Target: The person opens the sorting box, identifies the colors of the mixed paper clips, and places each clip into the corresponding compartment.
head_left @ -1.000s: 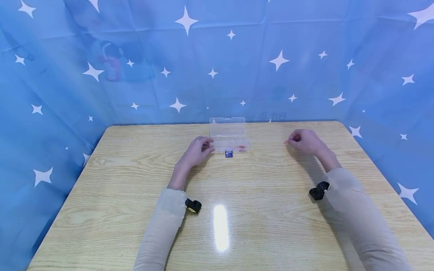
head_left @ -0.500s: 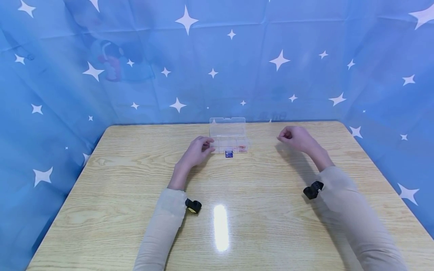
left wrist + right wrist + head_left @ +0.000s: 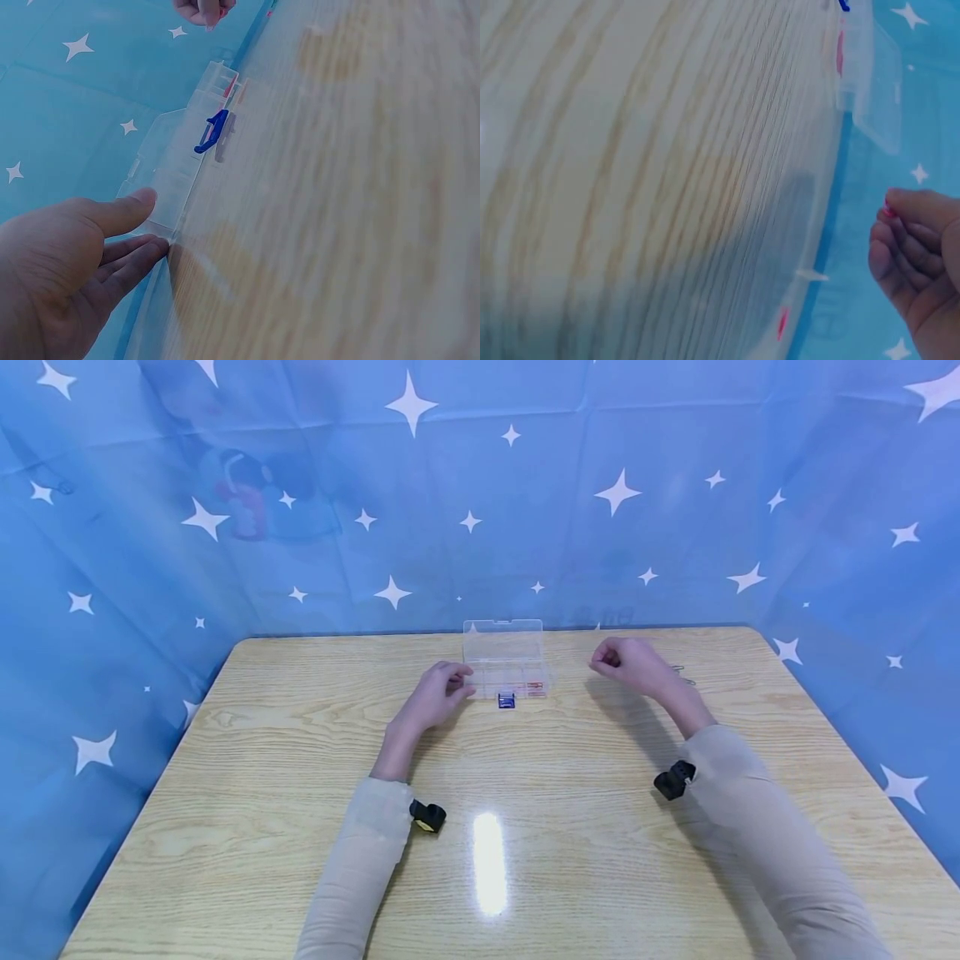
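The clear box (image 3: pixel 504 663) lay against the left hand (image 3: pixel 437 696), fingers relaxed; the right hand (image 3: pixel 632 665), apart, pinched a red piece (image 3: pixel 889 208) (barely showing).

Right hand (image 3: pixel 633 667) shifted left, nearer the clear box (image 3: pixel 504 662). Greenish clips (image 3: pixel 690 682), previously obscured, now visible well right of box.

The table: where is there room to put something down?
The table has bare wood between the left sleeve and right sleeve, and left of the left sleeve. It's crowded towards the far edge: left hand, clear box and blue piece bunch up; thin things lie near the right hand.
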`<state>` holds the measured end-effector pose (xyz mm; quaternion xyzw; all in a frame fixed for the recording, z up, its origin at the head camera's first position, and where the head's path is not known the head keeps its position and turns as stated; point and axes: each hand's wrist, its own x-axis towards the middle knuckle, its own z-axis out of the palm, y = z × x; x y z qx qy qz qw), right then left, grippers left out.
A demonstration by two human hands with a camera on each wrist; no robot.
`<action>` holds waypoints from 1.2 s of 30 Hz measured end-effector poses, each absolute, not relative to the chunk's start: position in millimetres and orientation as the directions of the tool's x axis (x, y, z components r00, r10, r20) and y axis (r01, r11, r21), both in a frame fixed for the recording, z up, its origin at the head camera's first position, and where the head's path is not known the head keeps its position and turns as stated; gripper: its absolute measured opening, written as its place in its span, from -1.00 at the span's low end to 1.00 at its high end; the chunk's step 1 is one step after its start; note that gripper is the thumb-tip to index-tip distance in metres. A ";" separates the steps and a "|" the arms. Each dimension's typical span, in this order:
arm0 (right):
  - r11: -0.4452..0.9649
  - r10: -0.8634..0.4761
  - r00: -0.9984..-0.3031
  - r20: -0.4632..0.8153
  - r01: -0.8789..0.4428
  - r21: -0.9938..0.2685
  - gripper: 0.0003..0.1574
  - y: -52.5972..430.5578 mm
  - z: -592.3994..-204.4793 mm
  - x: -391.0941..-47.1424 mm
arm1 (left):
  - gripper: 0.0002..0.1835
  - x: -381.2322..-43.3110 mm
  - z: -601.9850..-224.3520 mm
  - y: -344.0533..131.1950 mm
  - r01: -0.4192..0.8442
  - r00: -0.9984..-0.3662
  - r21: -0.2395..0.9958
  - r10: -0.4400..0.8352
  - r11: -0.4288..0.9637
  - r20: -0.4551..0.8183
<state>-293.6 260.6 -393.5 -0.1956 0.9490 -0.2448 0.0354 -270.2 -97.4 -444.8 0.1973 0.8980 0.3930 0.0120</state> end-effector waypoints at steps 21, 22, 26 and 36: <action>0.743 -0.491 -0.867 0.081 -0.465 -0.480 -0.85 210.9 -388.9 -293.1 | -0.60 -268.7 -443.6 -97.1 0.338 -0.923 0.724 0.364 0.602 0.128; 0.741 -0.495 -0.865 0.082 -0.469 -0.481 -0.85 208.5 -388.9 -293.4 | -0.60 -268.6 -443.8 -97.2 0.338 -0.923 0.725 0.363 0.601 0.129; 0.724 -0.512 -0.854 0.094 -0.487 -0.488 -0.86 199.0 -389.5 -294.6 | -0.61 -268.6 -443.8 -97.2 0.336 -0.924 0.725 0.359 0.601 0.131; 0.689 -0.545 -0.832 0.105 -0.515 -0.510 -0.87 176.9 -390.1 -294.3 | -0.61 -268.0 -443.2 -97.2 0.336 -0.923 0.728 0.364 0.598 0.127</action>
